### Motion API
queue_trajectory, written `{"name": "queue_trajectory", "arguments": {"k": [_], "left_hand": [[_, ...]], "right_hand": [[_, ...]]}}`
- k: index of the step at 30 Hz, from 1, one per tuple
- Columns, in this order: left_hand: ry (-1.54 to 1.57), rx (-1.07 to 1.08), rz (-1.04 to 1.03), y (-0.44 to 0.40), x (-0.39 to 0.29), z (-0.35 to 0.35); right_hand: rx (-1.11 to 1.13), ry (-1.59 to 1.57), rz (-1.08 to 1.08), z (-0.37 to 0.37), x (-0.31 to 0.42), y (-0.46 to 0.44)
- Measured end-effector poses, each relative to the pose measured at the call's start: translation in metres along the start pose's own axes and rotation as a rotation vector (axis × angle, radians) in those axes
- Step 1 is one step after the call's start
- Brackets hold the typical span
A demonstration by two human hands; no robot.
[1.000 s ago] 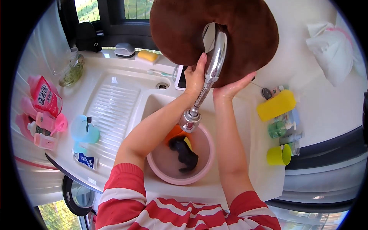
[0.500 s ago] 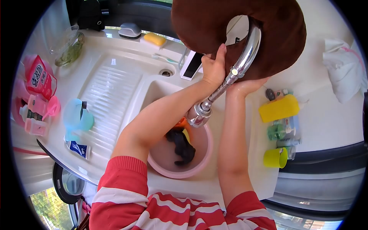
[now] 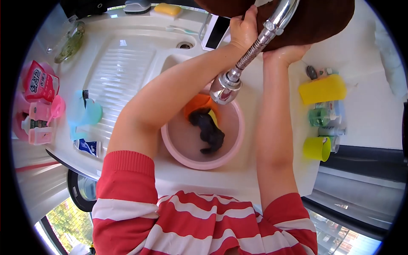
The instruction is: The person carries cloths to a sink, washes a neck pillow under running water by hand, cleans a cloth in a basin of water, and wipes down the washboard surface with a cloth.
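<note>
A brown, plush-looking neck pillow [image 3: 316,23] is held up at the top edge of the view, partly cut off. My left hand [image 3: 244,33] grips its lower left part, thumb pointing up. Under its lower right side, my right hand [image 3: 288,53] supports it, fingers partly hidden behind it. The chrome faucet [image 3: 255,46] crosses in front of the pillow, between my arms. Below the faucet head, a pink basin [image 3: 241,127] stands in the white sink. In its cloudy water lie a black, wet cloth-like item [image 3: 211,134] and something orange [image 3: 199,103].
On the left are a ribbed drainboard [image 3: 123,72], a red pouch [image 3: 41,83], a light-blue cup [image 3: 93,114] and a toothpaste tube [image 3: 88,147]. A yellow bottle [image 3: 323,89], several other bottles and a lime-green cup [image 3: 316,148] line the right side. A soap bar [image 3: 167,9] sits at the back.
The view has tilted down, so the pillow and my hands appear higher and the pillow is more cut off. Both hands keep hold of it. The basin's contents look unchanged.
</note>
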State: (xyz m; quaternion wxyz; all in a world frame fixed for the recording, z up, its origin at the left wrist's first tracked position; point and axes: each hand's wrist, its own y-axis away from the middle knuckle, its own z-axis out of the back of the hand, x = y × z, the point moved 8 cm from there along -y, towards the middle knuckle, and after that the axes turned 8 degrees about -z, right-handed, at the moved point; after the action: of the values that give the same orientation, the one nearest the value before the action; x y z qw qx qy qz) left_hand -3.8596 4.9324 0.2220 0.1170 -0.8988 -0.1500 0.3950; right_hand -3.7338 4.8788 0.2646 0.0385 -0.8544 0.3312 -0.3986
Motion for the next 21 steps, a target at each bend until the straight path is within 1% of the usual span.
{"name": "queue_trajectory", "arguments": {"k": [2,6,7,9,11,12,14,15,17,18,20,21], "left_hand": [[0.070,0.074,0.225,0.003,0.012,0.004],[-0.488,0.374,0.091,0.025,-0.042,-0.006],[-0.605,0.505,0.190,0.025,-0.034,-0.006],[-0.599,0.559,-0.065,0.033,-0.058,-0.010],[-0.576,0.613,-0.073,0.039,-0.067,-0.012],[-0.559,0.643,0.045,0.038,-0.068,-0.013],[-0.531,0.658,0.141,0.041,-0.070,-0.016],[-0.519,0.647,0.117,0.043,-0.075,-0.021],[-0.510,0.591,-0.037,0.037,-0.070,-0.022],[-0.527,0.603,-0.083,0.037,-0.062,-0.022],[-0.528,0.609,-0.180,0.037,-0.051,-0.024],[-0.559,0.625,-0.206,0.038,-0.063,-0.031]], "right_hand": [[0.004,0.074,0.005,-0.002,0.007,0.001],[0.000,0.294,0.003,-0.007,0.028,0.009],[-0.016,0.332,-0.005,-0.006,0.032,0.011],[-0.047,0.408,-0.022,-0.004,0.041,0.015],[-0.054,0.352,-0.160,0.002,0.047,0.010],[-0.056,0.322,-0.228,0.005,0.049,0.007],[-0.017,0.350,-0.206,0.003,0.060,-0.002],[0.000,0.364,-0.190,0.001,0.066,-0.005],[0.014,0.339,-0.191,-0.005,0.068,-0.006],[0.027,0.326,-0.190,-0.012,0.068,-0.006],[0.062,0.335,-0.108,-0.029,0.077,0.001],[0.069,0.316,-0.085,-0.038,0.080,0.004]]}}
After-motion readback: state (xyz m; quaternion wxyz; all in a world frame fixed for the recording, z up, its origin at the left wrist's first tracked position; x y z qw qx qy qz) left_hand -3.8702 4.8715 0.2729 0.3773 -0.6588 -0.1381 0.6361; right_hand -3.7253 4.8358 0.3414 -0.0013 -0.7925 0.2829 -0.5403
